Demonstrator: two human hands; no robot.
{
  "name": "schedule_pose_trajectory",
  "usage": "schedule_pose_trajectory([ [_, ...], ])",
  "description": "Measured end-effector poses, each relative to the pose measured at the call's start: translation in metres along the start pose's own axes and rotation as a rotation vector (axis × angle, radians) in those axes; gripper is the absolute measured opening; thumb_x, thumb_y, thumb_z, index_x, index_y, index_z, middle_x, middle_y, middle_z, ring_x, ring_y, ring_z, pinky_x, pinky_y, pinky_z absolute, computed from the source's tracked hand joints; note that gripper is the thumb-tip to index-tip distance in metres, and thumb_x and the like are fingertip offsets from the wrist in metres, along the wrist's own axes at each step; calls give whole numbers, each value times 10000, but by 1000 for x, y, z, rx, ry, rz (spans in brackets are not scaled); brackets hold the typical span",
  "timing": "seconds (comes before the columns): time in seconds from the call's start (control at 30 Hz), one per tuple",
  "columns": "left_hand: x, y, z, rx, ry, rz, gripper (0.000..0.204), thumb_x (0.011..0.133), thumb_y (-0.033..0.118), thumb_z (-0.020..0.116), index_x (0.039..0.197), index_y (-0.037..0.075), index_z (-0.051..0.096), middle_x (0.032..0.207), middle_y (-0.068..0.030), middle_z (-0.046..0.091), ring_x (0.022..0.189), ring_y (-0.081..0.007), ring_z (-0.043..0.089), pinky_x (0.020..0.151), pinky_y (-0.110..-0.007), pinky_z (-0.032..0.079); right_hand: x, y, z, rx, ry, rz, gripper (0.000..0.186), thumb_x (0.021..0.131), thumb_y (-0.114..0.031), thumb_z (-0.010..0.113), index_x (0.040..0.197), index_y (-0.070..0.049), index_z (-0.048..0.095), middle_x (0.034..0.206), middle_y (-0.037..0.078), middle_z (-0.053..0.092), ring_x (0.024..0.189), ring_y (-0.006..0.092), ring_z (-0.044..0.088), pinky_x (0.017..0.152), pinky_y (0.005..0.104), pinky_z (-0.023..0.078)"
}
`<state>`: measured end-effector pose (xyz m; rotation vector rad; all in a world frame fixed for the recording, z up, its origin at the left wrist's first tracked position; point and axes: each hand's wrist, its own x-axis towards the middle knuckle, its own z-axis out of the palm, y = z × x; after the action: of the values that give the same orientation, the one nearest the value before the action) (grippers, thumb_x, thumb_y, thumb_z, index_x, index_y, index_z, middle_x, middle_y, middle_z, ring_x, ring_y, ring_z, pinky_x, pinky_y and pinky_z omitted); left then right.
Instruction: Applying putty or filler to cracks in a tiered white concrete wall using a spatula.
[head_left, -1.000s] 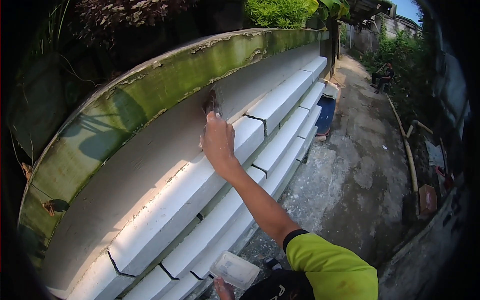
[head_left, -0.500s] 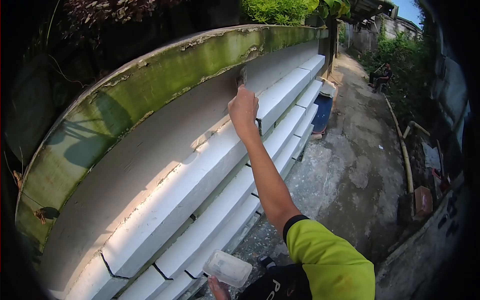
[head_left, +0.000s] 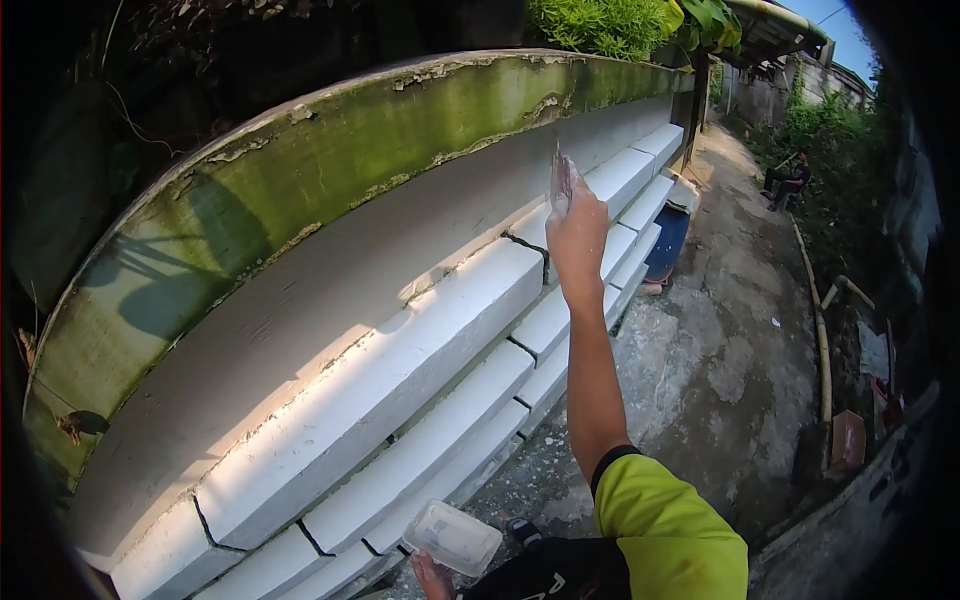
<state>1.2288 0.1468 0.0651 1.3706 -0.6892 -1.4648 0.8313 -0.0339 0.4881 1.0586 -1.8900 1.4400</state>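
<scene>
With fingers wrapped round a putty knife, my right hand reaches to the smooth plastered band of the curved wall, just above the white stepped blocks. The blade points upward at the band. Dark gaps separate some blocks. Above the band runs a green, mossy rim with flaking edges. At the bottom of the view my left hand grips a translucent plastic container with pale residue in it.
A blue barrel stands past the blocks. A cracked concrete path runs along the right, edged by bamboo poles, a reddish box and bushes. Farther off, a person sits beside the path. Plants overhang the wall.
My right hand and the putty knife have travelled to the right along the plastered band, farther up the row of blocks. My left hand with the container sits slightly farther left in view.
</scene>
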Motion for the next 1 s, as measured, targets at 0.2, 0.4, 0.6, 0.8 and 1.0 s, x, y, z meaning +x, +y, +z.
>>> schedule_pose_trajectory([
  [0.2, 9, -14, -5, -38, -34, -93, 377, 1029, 380, 351, 802, 125, 512, 608, 59, 387, 552, -64, 357, 466, -238, 305, 6, -33, 57, -60, -164, -45, 17, 741, 42, 588, 729, 51, 595, 727, 218, 636, 734, 419, 642, 682, 469, 524],
  [0.4, -6, 6, 17, -7, 0, 2, 389, 1028, 374, 344, 1046, 41, 544, 702, 25, 479, 629, -110, 443, 540, -280, 395, -103, -89, 16, 362, -262, -383, 450, 768, 65, 563, 1215, 23, 550, 985, 248, 644, 709, 372, 645, 651, 417, 522],
  [0.6, -7, 8, 19, 106, -43, 37, 440, 1032, 344, 328, 1182, -14, 535, 762, -1, 513, 692, -151, 470, 620, -313, 435, -17, -5, -2, 97, -14, 47, 582, 758, 89, 548, 1326, -25, 492, 825, 235, 658, 778, 387, 650, 740, 456, 490],
  [0.8, -1, -13, 14, 20, -37, 105, 385, 1038, 321, 318, 1043, 31, 572, 672, 24, 440, 601, -90, 401, 514, -251, 367, 46, 26, 63, -93, -16, 71, 365, 739, 50, 617, 1101, 18, 586, 785, 227, 656, 769, 419, 647, 724, 456, 527],
  [1.0, 25, -32, -12, 63, -66, 8, 330, 1038, 285, 331, 985, 50, 556, 654, 33, 418, 574, -72, 380, 476, -224, 325, -76, -63, 36, 210, -267, -323, 416, 755, 58, 568, 1169, 7, 565, 964, 239, 661, 799, 379, 664, 707, 440, 535],
])
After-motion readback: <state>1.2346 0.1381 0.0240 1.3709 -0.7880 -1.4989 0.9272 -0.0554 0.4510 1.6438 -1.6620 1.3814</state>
